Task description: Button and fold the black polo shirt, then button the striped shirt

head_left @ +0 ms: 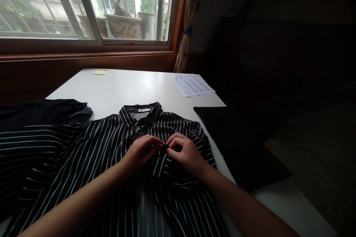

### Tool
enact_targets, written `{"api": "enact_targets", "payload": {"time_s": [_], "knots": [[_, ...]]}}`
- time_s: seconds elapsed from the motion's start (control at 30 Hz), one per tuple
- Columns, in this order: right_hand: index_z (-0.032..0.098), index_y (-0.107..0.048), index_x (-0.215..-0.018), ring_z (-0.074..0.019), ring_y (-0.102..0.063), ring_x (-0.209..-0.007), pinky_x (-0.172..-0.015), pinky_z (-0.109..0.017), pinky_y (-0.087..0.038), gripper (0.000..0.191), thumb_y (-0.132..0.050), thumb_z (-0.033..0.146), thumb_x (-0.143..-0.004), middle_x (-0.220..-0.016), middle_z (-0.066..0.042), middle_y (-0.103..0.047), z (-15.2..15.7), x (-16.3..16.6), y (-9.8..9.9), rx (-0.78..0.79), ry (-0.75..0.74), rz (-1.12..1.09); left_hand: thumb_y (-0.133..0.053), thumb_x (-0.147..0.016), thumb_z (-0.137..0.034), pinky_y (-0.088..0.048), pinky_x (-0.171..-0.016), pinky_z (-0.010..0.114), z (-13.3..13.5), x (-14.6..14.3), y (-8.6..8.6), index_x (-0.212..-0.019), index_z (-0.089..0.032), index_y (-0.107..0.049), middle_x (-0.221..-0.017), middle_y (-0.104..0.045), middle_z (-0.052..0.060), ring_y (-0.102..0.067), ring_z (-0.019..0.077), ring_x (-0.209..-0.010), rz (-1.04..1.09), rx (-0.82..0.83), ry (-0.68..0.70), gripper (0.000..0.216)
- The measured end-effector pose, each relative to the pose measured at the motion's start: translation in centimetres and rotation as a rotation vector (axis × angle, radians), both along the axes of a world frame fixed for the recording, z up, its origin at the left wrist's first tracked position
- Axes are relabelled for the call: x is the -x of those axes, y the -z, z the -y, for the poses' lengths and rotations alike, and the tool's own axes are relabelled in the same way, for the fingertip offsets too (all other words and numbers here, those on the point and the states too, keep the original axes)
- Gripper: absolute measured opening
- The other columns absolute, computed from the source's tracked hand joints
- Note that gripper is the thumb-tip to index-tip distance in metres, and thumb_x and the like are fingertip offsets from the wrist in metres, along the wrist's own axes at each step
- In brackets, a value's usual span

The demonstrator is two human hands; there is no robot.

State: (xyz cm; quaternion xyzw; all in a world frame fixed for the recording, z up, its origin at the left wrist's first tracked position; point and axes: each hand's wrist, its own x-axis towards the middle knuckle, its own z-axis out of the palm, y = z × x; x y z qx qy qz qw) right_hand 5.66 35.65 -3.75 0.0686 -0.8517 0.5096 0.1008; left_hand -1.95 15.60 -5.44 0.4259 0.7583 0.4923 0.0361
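A black shirt with white stripes (105, 144) lies spread on the white table, its collar (141, 113) toward the window and its front partly open lower down. My left hand (143, 152) pinches a bit of the shirt's front edge near the chest. Opposite it, my right hand (185, 152) pinches the same small fold, fingertips almost meeting the left ones. The cloth is lifted a little between them. Whether a button sits there is too small to tell. One striped sleeve stretches out to the left.
Dark folded cloth (41, 113) lies at the left. A dark flat sheet (236, 140) hangs over the table's right edge. Printed papers (193, 84) lie at the back right of the white table (133, 85), a yellow sticky note (100, 72) at the back left. A barred window stands behind.
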Motion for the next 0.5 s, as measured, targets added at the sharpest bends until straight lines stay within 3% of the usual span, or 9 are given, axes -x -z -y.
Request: {"api": "enact_targets", "payload": {"time_s": [0.27, 0.5], "knots": [[0.02, -0.059, -0.071, -0.0162, -0.063, -0.087, -0.084, -0.031, -0.051, 0.015, -0.067, 0.011, -0.08, -0.092, -0.002, -0.063, -0.09, -0.09, 0.42, -0.058, -0.026, -0.063, -0.064, -0.092, -0.03, -0.057, -0.076, 0.029, -0.04, 0.33, -0.48, -0.097, -0.02, -0.074, -0.091, -0.076, 0.005, -0.071, 0.0181, -0.084, 0.141, 0.025, 0.008, 0.016], [0.021, -0.058, -0.072, -0.0157, -0.063, -0.087, -0.083, -0.03, -0.051, 0.016, -0.065, 0.008, -0.078, -0.092, -0.001, -0.062, 0.11, -0.24, 0.36, -0.086, -0.043, -0.104, -0.065, -0.091, -0.026, -0.054, -0.081, 0.032, 0.04, 0.72, -0.53, -0.096, -0.022, -0.076, -0.089, -0.074, 0.005, -0.066, 0.0183, -0.087, 0.034, 0.042, 0.074, 0.013]]}}
